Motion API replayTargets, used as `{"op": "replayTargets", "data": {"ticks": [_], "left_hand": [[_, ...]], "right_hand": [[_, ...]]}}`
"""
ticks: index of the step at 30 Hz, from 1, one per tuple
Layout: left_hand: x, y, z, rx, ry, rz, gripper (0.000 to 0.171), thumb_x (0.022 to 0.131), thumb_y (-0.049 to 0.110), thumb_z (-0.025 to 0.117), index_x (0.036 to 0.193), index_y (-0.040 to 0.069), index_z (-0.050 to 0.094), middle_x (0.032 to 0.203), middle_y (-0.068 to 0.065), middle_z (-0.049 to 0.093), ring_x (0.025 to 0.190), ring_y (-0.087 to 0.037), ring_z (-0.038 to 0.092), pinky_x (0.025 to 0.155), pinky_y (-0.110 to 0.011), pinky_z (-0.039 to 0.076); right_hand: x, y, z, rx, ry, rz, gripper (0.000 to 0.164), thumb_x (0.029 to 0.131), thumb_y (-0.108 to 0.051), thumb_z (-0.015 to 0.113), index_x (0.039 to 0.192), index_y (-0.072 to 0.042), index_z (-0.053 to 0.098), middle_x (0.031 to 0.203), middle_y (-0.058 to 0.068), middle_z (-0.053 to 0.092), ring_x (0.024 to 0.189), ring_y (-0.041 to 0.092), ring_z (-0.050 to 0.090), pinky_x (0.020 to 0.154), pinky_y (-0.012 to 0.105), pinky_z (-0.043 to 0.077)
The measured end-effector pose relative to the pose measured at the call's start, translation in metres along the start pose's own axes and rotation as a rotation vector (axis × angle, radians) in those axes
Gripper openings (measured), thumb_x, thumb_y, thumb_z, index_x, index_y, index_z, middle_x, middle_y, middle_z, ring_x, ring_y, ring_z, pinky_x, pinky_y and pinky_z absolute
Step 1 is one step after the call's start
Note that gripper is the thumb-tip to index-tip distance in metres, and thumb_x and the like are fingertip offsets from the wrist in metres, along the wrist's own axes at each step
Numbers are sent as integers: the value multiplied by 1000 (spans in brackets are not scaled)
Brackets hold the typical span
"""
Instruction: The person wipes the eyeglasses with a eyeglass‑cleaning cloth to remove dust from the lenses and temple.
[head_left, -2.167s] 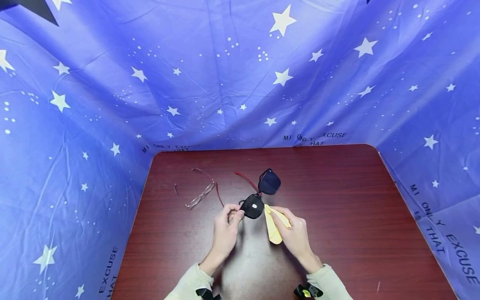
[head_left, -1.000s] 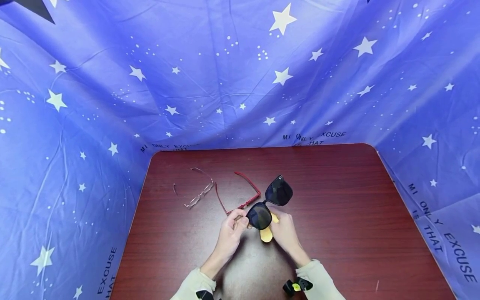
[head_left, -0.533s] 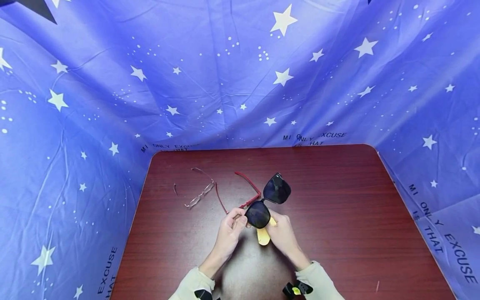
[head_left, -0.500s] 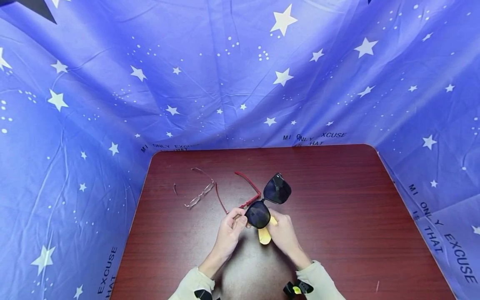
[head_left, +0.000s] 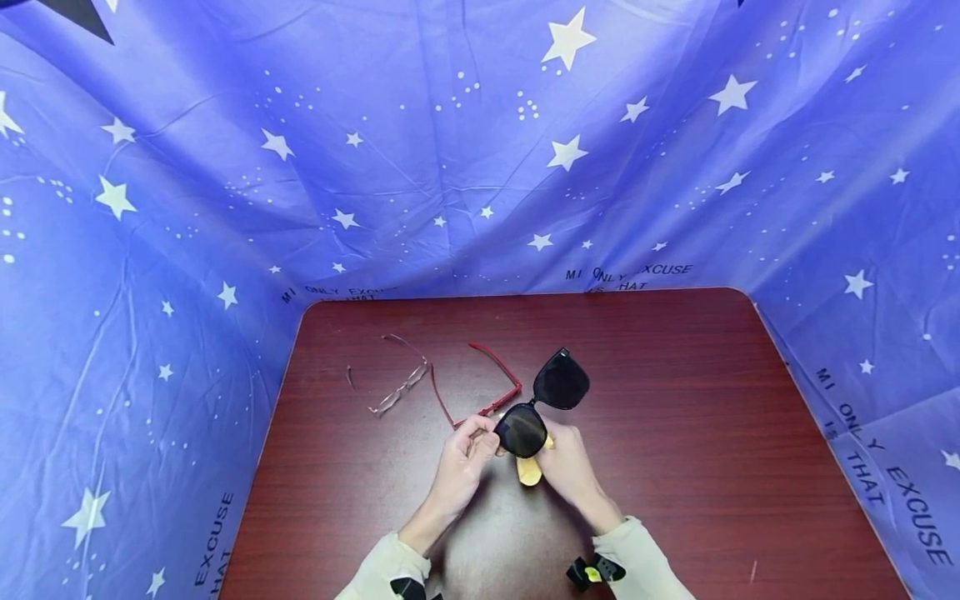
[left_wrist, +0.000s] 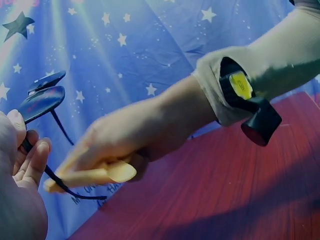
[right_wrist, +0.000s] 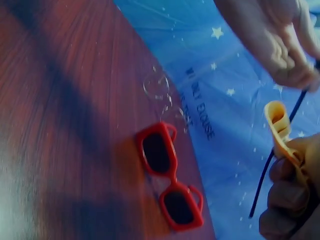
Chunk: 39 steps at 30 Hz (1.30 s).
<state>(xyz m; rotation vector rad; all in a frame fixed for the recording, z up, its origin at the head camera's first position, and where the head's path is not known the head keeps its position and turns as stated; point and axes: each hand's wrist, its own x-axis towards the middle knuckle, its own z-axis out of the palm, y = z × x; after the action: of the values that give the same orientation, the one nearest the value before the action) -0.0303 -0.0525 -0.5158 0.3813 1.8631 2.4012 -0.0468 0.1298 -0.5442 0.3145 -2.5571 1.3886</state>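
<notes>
In the head view, my left hand (head_left: pixel 459 458) pinches black sunglasses (head_left: pixel 562 381) by the outer corner of the nearer lens, off the table. My right hand (head_left: pixel 572 467) grips a folded yellow cloth (head_left: pixel 528 472) just behind and below that lens, which hides some fingertips. The left wrist view has the cloth (left_wrist: pixel 95 176) against one black temple arm (left_wrist: pixel 80 196), past my left fingers. Seen from the right wrist, curled right fingers (right_wrist: pixel 287 195) hold the cloth (right_wrist: pixel 277 117) beside the thin temple; blur hides the exact contact.
Red-framed sunglasses (head_left: pixel 501 400) lie on the brown table (head_left: pixel 675 417) just beyond my left hand, temples unfolded. Left of them rest clear thin-framed glasses (head_left: pixel 401 390). A blue starry curtain (head_left: pixel 450 167) encloses the far side and both sides.
Since the oldest frame, the black sunglasses have shifted right and nearer me, uncovering the red pair. My right hand has brought the cloth leftward behind the lens. Lately there are only small shifts.
</notes>
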Motion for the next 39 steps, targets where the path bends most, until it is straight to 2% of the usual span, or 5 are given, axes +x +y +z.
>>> {"op": "replayTargets", "data": {"ticks": [6,21,28,33,39], "left_hand": [[0,-3,-2,-6,17,-30,20,103,-4,50,104,-23,45,91,13,61,83,0,60,79,-17,49],[-2,3,-3,-17,62,-63,23,103,-1,50,105,-24,46,85,10,61,81,-2,59,79,-17,48],[-1,2,-2,-230,150,-165,8,107,5,48,105,5,56,85,10,66,84,-3,62,86,-19,49],[2,3,2,-437,203,-239,13,110,8,42,104,7,54,92,2,63,87,-6,61,88,-19,49],[3,7,6,-504,194,-312,15,110,5,40,106,4,54,96,-3,59,87,-7,61,85,-19,51]], "right_hand": [[-3,-5,3,85,3,-97,24,74,13,72,87,-7,73,71,-6,63,64,-1,46,56,19,42],[-4,22,-16,-249,13,126,17,95,-19,74,111,-16,79,96,7,79,81,31,75,63,47,53],[-3,22,-19,-78,245,-48,21,87,-1,79,107,-9,77,92,6,79,71,10,67,63,22,52],[-7,15,-13,37,172,-255,29,80,3,81,105,-12,77,92,2,77,75,1,64,67,15,51],[-6,8,-6,-74,103,-490,19,81,-12,77,99,-14,73,83,-6,67,69,8,59,62,28,49]]}}
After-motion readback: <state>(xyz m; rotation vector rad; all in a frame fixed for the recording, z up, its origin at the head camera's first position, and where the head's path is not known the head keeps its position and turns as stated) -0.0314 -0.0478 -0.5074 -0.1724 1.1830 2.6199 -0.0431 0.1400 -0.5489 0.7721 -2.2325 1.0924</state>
